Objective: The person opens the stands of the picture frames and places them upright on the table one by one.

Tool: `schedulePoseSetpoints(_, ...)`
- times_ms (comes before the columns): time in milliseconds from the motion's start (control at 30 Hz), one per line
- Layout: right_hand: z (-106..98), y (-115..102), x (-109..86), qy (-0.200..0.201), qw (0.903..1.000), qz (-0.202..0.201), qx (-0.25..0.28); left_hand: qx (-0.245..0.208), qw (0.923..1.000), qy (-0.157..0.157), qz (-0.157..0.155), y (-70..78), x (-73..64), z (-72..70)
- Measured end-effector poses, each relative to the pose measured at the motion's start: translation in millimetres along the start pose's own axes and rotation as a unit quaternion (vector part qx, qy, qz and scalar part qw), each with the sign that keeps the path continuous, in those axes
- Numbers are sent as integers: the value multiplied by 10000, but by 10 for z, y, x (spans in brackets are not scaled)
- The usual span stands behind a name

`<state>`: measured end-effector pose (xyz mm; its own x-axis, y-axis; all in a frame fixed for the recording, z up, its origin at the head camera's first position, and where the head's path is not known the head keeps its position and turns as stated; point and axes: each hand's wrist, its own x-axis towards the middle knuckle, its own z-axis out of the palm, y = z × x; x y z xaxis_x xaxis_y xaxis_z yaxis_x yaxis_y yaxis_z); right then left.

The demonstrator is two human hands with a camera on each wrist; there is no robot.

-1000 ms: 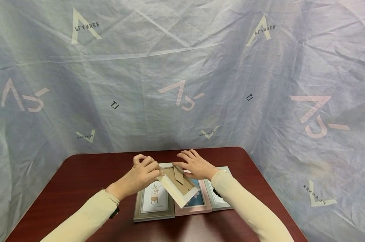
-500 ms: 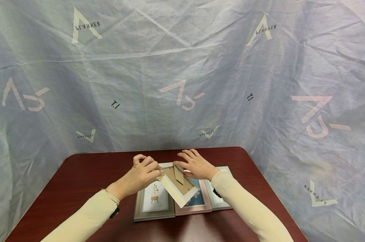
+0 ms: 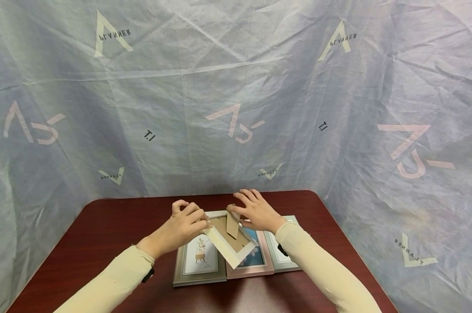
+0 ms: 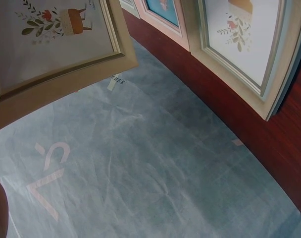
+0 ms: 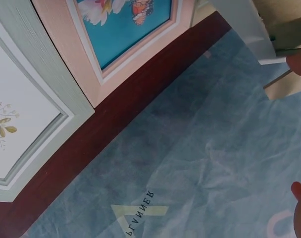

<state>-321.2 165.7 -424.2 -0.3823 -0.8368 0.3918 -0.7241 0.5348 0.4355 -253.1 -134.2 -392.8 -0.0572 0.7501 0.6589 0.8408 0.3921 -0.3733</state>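
A picture frame [image 3: 222,248] is held tilted over the others with its brown back facing up. My left hand [image 3: 182,225] pinches its left edge between thumb and fingers. The front of this frame shows a potted plant print in the left wrist view, inside a tan rim [image 4: 66,85]. My right hand [image 3: 257,213] has thumb and index finger at the hinged stand [image 3: 232,224], which angles out from the backing; the other fingers spread away from it. In the right wrist view, the stand's tip [image 5: 285,88] shows beside the thumb.
Beneath the held frame lie three frames in a row on the dark red table [image 3: 130,226]: a beige one [image 3: 179,271] with a plant print, a pink one [image 3: 255,274] with a blue flower picture, and a pale green one [image 3: 288,267]. Grey printed cloth [image 3: 189,108] hangs behind.
The stand has swung further out from the frame's back. My right hand has risen slightly with it. The left hand and the held frame stay nearly still.
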Motion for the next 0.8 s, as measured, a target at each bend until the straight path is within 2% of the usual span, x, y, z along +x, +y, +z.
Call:
schedulePoseSetpoints(233, -70, 7, -11, 105, 9996, 227, -143, 3, 10000, -12, -13, -7, -11, 4)
schedulePoseSetpoints(500, -120, 47, -33, 615, 9974, 313, -229, 91, 10000, -15, -18, -21, -31, 12)
schedulePoseSetpoints(800, -124, 47, -67, 573, 9975, 378, -180, 14, 10000, 0, -33, -13, -8, 9)
